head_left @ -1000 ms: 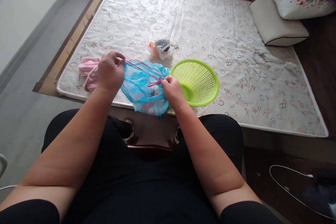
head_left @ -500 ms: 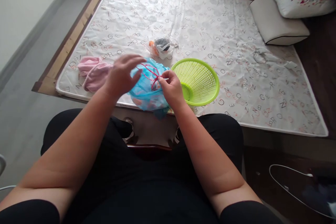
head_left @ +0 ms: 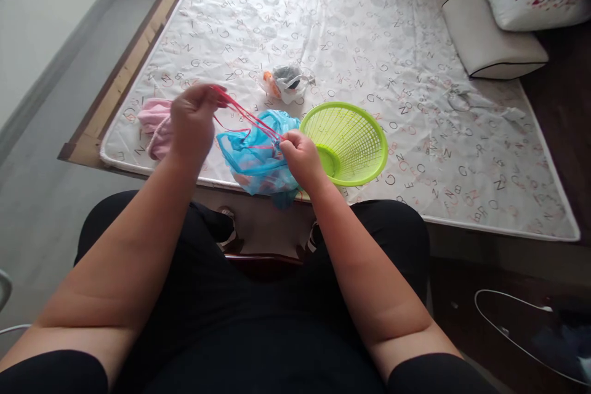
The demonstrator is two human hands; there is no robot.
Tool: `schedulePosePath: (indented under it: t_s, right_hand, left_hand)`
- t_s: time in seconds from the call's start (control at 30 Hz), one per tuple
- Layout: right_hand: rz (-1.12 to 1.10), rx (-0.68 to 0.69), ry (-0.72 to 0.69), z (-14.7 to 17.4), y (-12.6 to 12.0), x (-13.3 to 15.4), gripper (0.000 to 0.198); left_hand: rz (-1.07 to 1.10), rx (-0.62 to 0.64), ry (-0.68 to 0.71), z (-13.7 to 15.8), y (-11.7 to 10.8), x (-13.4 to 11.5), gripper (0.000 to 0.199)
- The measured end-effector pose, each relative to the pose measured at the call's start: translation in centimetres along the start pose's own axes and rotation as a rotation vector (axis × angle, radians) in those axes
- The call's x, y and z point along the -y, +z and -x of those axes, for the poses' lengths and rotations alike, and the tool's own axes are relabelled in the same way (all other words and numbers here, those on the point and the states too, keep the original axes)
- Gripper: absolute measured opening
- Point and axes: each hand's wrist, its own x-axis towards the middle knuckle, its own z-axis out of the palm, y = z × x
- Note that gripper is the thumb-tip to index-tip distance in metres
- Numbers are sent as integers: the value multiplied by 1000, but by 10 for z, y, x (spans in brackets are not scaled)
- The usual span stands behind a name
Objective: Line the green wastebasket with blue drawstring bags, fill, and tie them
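Note:
Thin red cord (head_left: 249,117) stretches in several strands between my two hands. My left hand (head_left: 196,117) is closed on the cord's far end, raised to the left above the pink cloth (head_left: 154,120). My right hand (head_left: 302,157) pinches the strands where they gather, close to the rim of the green basket. Beneath the cord, a blue plastic bag (head_left: 258,169) lies at the mattress edge, with pale contents I cannot make out. The green plastic basket (head_left: 378,166) lies tipped with its mouth facing me, right beside the bag.
The lettered mattress (head_left: 415,135) spreads out in front of me. A white plastic bag (head_left: 290,83) with grey and orange things sits behind the blue bag. Pillows (head_left: 494,37) lie at the far right, near a loose clear wrapper (head_left: 480,104). A white cable (head_left: 496,323) runs at lower right.
My left hand has gone from open fingers near the cord to closed on it, pulling the strands out up and left. My right hand stays nearly in place.

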Motion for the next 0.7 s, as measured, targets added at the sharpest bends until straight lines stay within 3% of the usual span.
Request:
schedulePosePath:
  t_s: [0.13, 0.27, 0.33, 0.4, 0.5, 0.6, 0.7]
  right_hand:
    - [68, -16, -17, 1, 1, 2, 30]
    - [39, -68, -84, 0, 0, -2, 29]
    - [-11, -84, -106, -1, -1, -5, 24]
    - [-69, -79, -96, -1, 0, -9, 23]
    - [-151, -43, -59, -2, 3, -13, 26]
    - [-197, -59, -84, -4, 5, -16, 28]
    - [-181, -101, -140, -6, 6, -16, 30]
  left_hand:
    - [-1, 96, -273, -18, -13, 9, 80]
    - [306, -6, -382, -28, -16, 21, 69]
    - [414, -21, -377, -30, -18, 24, 71]
    - [401, 81, -359, -31, -21, 25, 80]
    - [170, 218, -309, -30, -24, 22, 87]
    - [-6, 282, -214, -22, -21, 13, 77]
    - [6, 535, -149, -8, -13, 2, 73]
